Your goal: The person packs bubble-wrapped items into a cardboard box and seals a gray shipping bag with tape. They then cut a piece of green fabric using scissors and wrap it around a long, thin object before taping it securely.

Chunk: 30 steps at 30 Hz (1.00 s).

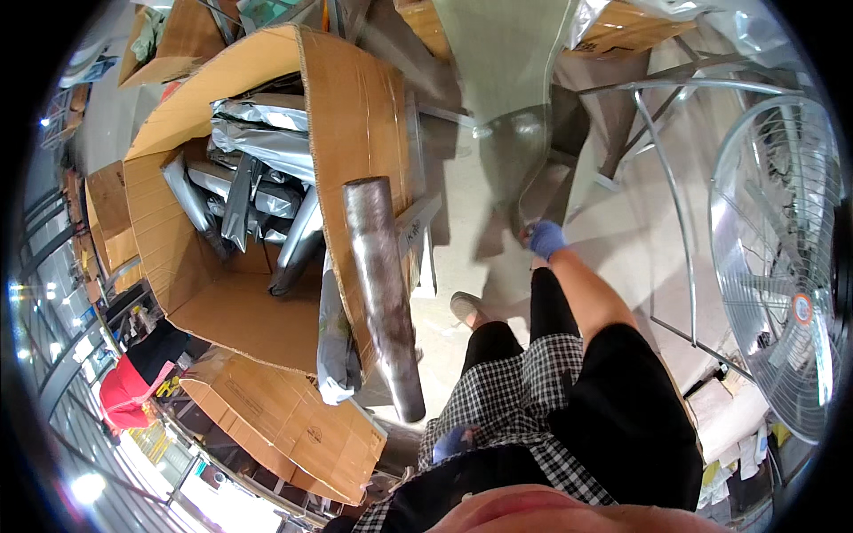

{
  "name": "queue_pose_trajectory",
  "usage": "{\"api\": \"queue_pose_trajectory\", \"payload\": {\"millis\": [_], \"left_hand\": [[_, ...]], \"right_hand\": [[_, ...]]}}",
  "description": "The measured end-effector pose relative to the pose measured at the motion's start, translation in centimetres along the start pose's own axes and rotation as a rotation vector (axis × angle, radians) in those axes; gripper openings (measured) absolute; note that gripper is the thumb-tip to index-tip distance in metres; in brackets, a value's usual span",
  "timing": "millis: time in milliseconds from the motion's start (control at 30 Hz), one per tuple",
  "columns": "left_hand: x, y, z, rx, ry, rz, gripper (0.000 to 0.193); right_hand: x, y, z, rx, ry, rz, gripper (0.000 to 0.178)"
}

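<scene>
A wide grey-green sheet (506, 67), fabric-like, hangs from the top of the view and narrows downward. My right hand (544, 238), in a blue-purple glove, is closed on the gathered lower end of this sheet, with my arm stretched forward. Close to my waist, against the checked apron (498, 400), is my left hand (456, 441) in a similar glove. Its fingers are mostly hidden, and I cannot tell whether it holds anything. A dark grey mottled roll (382, 293) leans beside a large cardboard box to my left.
The large open cardboard box (355, 98) holds several silver-grey plastic-wrapped bundles (267, 147). A wrapped grey bundle (336, 338) rests against its near side. To the right stands a big metal floor fan (782, 266) with a tubular frame. Another cardboard box (284, 426) lies nearer left.
</scene>
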State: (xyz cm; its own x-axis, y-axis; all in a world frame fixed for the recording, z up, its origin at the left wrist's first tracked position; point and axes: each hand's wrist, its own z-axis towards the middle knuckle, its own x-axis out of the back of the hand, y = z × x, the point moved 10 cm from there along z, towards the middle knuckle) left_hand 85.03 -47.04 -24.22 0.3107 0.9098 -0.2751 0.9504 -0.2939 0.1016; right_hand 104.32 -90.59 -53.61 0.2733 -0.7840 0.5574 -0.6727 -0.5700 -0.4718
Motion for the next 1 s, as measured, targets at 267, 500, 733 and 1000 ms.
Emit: {"api": "queue_pose_trajectory", "payload": {"millis": [267, 500, 733, 1000], "left_hand": [[-5.2, 9.1, 0.3, -0.303, 0.342, 0.241, 0.042], [-2.0, 6.8, -9.2, -0.607, 0.478, 0.074, 0.043], [1.6, 6.2, -18.8, -1.044, 0.790, -0.128, 0.043], [1.5, -6.6, -38.1, -1.107, 1.707, -0.214, 0.044]], "right_hand": [[0.6, -17.5, -31.3, -0.057, -0.626, 1.700, 0.021], [-2.9, -24.6, -45.8, 0.051, -1.180, 1.143, 0.073], [2.9, -32.4, -49.6, 0.376, -0.934, 0.633, 0.047], [2.5, -36.2, -47.7, 0.581, -1.079, 0.259, 0.027]]}}
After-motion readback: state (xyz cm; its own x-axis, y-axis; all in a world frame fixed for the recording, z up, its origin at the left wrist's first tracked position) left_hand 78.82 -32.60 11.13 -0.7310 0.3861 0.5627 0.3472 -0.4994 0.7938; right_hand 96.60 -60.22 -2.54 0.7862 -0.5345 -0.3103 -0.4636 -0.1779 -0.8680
